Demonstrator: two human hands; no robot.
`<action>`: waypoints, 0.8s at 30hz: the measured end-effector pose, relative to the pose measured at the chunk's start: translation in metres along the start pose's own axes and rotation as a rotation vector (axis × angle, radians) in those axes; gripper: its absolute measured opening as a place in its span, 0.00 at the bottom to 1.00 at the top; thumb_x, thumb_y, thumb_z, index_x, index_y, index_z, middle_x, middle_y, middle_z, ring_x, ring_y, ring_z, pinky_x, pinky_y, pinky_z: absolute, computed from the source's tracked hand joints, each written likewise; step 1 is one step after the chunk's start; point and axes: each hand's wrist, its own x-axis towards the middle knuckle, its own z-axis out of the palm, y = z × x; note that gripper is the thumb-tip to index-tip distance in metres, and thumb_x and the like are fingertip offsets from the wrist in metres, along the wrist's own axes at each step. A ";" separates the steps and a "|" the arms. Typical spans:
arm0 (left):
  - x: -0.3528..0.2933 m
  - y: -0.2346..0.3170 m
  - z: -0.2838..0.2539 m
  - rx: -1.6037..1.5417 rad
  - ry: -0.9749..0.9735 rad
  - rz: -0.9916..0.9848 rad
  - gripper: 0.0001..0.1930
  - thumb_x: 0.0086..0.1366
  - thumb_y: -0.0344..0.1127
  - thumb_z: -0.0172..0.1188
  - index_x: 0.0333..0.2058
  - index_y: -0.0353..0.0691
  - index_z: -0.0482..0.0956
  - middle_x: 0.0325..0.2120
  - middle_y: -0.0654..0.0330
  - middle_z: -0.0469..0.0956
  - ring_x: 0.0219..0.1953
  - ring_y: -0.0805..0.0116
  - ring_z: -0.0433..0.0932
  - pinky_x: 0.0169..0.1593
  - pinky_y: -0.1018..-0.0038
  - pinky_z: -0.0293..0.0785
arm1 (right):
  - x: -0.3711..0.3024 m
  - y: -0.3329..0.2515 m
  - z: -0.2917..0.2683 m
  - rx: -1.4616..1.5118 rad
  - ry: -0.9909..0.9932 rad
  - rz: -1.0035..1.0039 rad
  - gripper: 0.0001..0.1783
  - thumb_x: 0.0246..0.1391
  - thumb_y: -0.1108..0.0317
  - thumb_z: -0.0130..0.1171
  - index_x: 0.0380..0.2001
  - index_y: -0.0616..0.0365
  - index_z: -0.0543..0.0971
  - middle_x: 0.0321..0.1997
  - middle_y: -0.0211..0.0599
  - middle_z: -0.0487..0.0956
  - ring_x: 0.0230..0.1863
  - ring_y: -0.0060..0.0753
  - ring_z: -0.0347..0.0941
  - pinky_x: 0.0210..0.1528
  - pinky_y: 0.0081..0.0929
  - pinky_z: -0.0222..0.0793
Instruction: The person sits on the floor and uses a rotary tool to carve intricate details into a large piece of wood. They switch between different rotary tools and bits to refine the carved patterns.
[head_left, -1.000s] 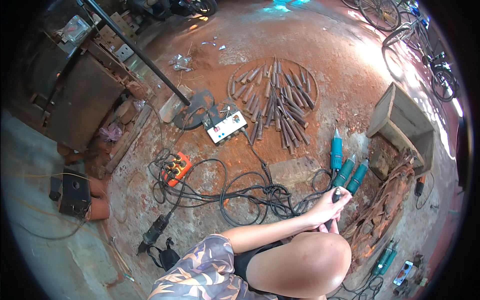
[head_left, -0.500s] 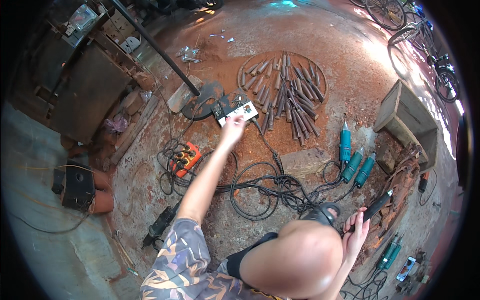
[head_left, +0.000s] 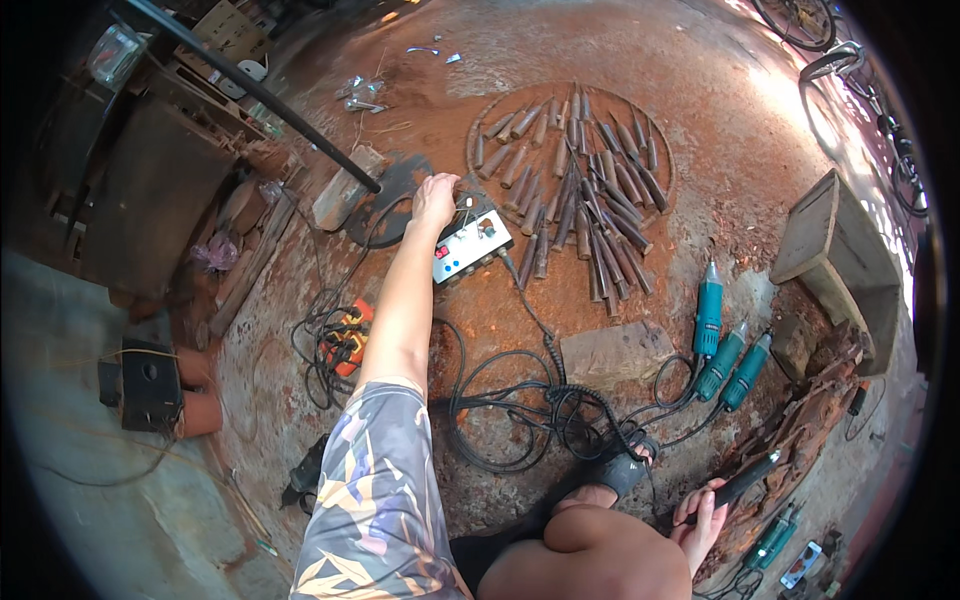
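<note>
My left arm stretches forward, and my left hand [head_left: 434, 200] is over the round black base [head_left: 395, 180], just beyond a small white-topped control box [head_left: 470, 245] with a red switch and blue dots. Its fingers are bent together; what they hold, if anything, is hidden. At the lower right my right hand [head_left: 702, 520] grips a black, pen-shaped handpiece [head_left: 745, 480] with a bright metal tip, beside my bent knee. A black cable runs from the control box toward my sandalled foot [head_left: 625, 468].
Many carved brown wooden points [head_left: 600, 200] lie inside a ring on the dusty floor. Several green die grinders [head_left: 708, 315] rest right of a wood block [head_left: 617, 355]. Tangled cables [head_left: 530, 420], an orange power strip [head_left: 348, 335], a black pole [head_left: 270, 105] and an open wooden box [head_left: 840, 270] surround me.
My left hand has moved from the control box's top to the black base beyond it, uncovering the switch. My right hand, still gripping the handpiece, appears lower; the whole view has shifted.
</note>
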 end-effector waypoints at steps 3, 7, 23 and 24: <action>0.014 0.003 0.006 0.047 -0.177 -0.067 0.12 0.66 0.27 0.60 0.45 0.46 0.87 0.46 0.51 0.84 0.52 0.47 0.82 0.56 0.55 0.78 | 0.007 0.012 0.004 -0.065 0.034 0.083 0.16 0.72 0.63 0.58 0.56 0.57 0.70 0.25 0.25 0.67 0.21 0.18 0.62 0.20 0.19 0.57; 0.018 0.004 0.002 0.086 -0.171 -0.119 0.10 0.61 0.28 0.68 0.42 0.45 0.89 0.46 0.50 0.85 0.50 0.51 0.84 0.55 0.57 0.79 | 0.016 0.021 0.008 -0.094 0.059 0.151 0.17 0.69 0.62 0.62 0.54 0.56 0.72 0.26 0.25 0.71 0.21 0.17 0.64 0.20 0.18 0.57; -0.108 0.149 -0.096 -1.474 -0.149 -0.147 0.19 0.67 0.26 0.65 0.57 0.35 0.80 0.27 0.70 0.71 0.32 0.77 0.74 0.41 0.78 0.73 | 0.012 0.014 0.027 -0.035 -0.025 0.199 0.18 0.65 0.67 0.66 0.53 0.60 0.73 0.26 0.25 0.73 0.23 0.18 0.67 0.23 0.19 0.60; -0.125 0.174 -0.105 -1.609 -0.181 -0.159 0.19 0.68 0.26 0.65 0.57 0.34 0.79 0.27 0.69 0.72 0.32 0.76 0.75 0.42 0.78 0.75 | 0.010 0.010 0.029 -0.029 -0.037 0.197 0.18 0.65 0.67 0.66 0.53 0.61 0.73 0.25 0.26 0.73 0.23 0.19 0.67 0.24 0.19 0.60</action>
